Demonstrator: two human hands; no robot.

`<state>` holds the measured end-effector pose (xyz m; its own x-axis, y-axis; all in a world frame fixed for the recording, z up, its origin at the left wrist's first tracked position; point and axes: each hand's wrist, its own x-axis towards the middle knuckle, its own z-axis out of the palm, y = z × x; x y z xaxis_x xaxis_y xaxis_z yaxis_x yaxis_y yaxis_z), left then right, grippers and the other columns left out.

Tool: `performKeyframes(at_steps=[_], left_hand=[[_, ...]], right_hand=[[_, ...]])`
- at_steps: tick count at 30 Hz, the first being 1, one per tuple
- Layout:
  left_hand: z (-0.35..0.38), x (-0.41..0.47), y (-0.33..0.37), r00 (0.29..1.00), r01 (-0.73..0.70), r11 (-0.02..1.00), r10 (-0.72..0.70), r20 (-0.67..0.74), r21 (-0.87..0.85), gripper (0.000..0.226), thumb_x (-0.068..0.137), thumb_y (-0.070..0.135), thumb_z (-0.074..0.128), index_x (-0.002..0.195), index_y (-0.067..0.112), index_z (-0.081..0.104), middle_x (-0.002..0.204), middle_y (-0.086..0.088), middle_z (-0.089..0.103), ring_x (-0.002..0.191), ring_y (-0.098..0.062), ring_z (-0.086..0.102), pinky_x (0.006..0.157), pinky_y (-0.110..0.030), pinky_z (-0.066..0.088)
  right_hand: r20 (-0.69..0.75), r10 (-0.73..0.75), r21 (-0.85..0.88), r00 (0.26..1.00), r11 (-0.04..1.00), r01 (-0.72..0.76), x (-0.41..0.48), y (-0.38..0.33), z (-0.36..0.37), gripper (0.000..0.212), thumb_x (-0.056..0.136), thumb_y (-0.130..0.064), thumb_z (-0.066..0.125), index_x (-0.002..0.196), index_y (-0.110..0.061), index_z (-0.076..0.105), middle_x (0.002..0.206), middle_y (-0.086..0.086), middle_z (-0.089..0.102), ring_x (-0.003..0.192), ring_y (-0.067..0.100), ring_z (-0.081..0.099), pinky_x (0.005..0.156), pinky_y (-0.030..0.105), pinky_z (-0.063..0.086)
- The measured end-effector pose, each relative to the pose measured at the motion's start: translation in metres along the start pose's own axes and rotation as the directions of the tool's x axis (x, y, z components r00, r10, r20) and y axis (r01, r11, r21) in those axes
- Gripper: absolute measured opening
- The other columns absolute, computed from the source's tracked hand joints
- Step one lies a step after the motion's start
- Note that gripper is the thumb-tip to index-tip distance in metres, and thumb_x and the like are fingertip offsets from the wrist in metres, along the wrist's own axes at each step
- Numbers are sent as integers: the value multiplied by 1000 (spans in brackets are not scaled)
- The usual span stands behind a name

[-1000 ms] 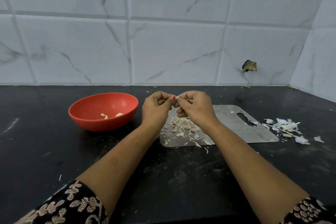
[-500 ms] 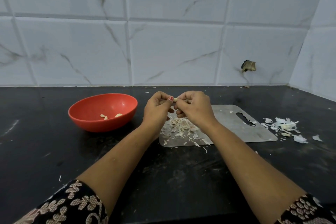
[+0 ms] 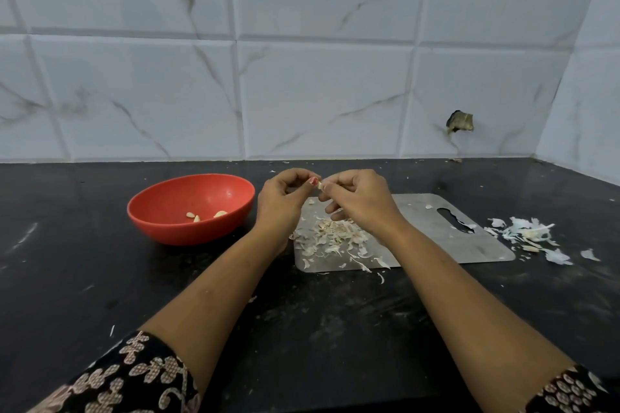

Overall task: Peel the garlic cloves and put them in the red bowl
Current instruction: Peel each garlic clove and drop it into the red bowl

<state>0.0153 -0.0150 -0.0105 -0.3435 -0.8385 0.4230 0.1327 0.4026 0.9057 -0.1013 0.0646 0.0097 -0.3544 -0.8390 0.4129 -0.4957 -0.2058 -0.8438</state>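
Table: the black table [image 3: 67, 278] carries everything here, with pale flecks on it near your forearms.
Bowl: the red bowl [image 3: 174, 231] stands upright on the table, left of your hands and just beside your left wrist.
Peeled cloves: a few pale peeled cloves [image 3: 196, 217] lie apart on the bowl's floor, toward its right side.
Left hand: your left hand [image 3: 280, 201] is raised over the board's left end. Its fingers are curled in, and the tips pinch the clove from the left, with a red-painted nail right against it.
Clove: the small pale clove [image 3: 320, 185] is held in the air between your two hands. Only a sliver shows, so you cannot tell how much skin is on it.
Right hand: your right hand [image 3: 360, 199] has its fingers curled, and its thumb and first fingers pinch the clove from the right. The lower fingers are loosely bent beneath, gripping nothing that shows.
Skins: a heap of skins [image 3: 335, 233] lies on the board's left half under your right hand, and a few have spilled past its near edge onto the table.
Board: the grey board [image 3: 422, 241] lies flat on the table right of the bowl, with its handle slot at the right end.
Scraps: white scraps [image 3: 526, 233] lie on the table just past the board's right end.
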Motion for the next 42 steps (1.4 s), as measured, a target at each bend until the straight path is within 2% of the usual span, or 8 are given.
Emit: performKeyframes(at_steps=[4, 8, 17, 23, 27, 31, 35, 42], left_hand=[[2, -1, -2, 997, -78, 988, 76, 13, 133, 9, 89, 15, 67, 83, 20, 73, 77, 5, 72, 71, -4, 60, 67, -27, 46], [0, -4, 1, 977, -212, 902, 203, 64, 377, 8, 88, 17, 68, 83, 22, 73, 67, 18, 64, 62, 5, 54, 58, -9, 38], [-1, -5, 1, 971, -239, 887, 223, 85, 396, 8, 86, 14, 71, 82, 19, 74, 67, 1, 66, 65, -16, 60, 63, -31, 50], [-1, -4, 3, 964, -265, 905, 251, 86, 332, 10, 87, 7, 68, 85, 13, 75, 73, 4, 70, 64, -5, 63, 59, -18, 53], [-1, -3, 3, 970, -242, 941, 236, 56, 237, 11, 88, 3, 66, 88, 10, 74, 74, 5, 69, 66, 0, 63, 60, -17, 54], [-2, -3, 3, 969, -245, 950, 237, 63, 192, 12, 88, 2, 66, 88, 12, 74, 77, 1, 70, 70, -4, 65, 61, -19, 55], [0, -2, 5, 977, -213, 974, 209, 50, 82, 9, 89, 6, 65, 91, 10, 73, 83, -1, 71, 74, -9, 65, 62, -22, 55], [5, -5, 4, 992, -86, 990, 94, 78, -108, 13, 89, 7, 66, 92, 18, 72, 88, -4, 74, 83, -14, 72, 62, -21, 54]], right_hand=[[-43, -68, -137, 997, 989, 61, 1, 6, -1, 12, 92, -8, 61, 87, -10, 72, 75, 10, 72, 53, 5, 64, 54, 22, 56], [1, -170, -428, 986, 890, 154, 3, 10, -2, 17, 89, -19, 59, 78, -17, 73, 64, 0, 69, 57, 18, 65, 60, 36, 56], [108, -228, -620, 968, 746, 245, 3, 8, -5, 24, 96, -28, 53, 82, -14, 67, 62, -1, 59, 52, 13, 49, 52, 31, 41], [149, -242, -567, 959, 774, 283, 5, 12, -7, 20, 98, -19, 50, 88, -11, 67, 70, 1, 65, 59, 16, 57, 59, 37, 49], [120, -182, -418, 976, 882, 216, 6, 11, -6, 19, 98, -13, 50, 90, -13, 68, 74, -10, 67, 56, 2, 57, 56, 24, 50], [150, -35, -130, 988, 990, 55, 5, 9, -8, 18, 100, -13, 52, 99, -7, 69, 85, 5, 72, 57, 3, 60, 52, 23, 53], [185, 34, 132, 982, 989, -60, 4, 7, -8, 16, 98, -13, 56, 102, -3, 68, 90, 12, 72, 60, 7, 62, 54, 23, 53], [-51, 28, 95, 998, 995, -23, 6, 11, -10, 14, 83, -13, 76, 90, -4, 69, 72, 10, 68, 54, 7, 60, 52, 21, 52]])
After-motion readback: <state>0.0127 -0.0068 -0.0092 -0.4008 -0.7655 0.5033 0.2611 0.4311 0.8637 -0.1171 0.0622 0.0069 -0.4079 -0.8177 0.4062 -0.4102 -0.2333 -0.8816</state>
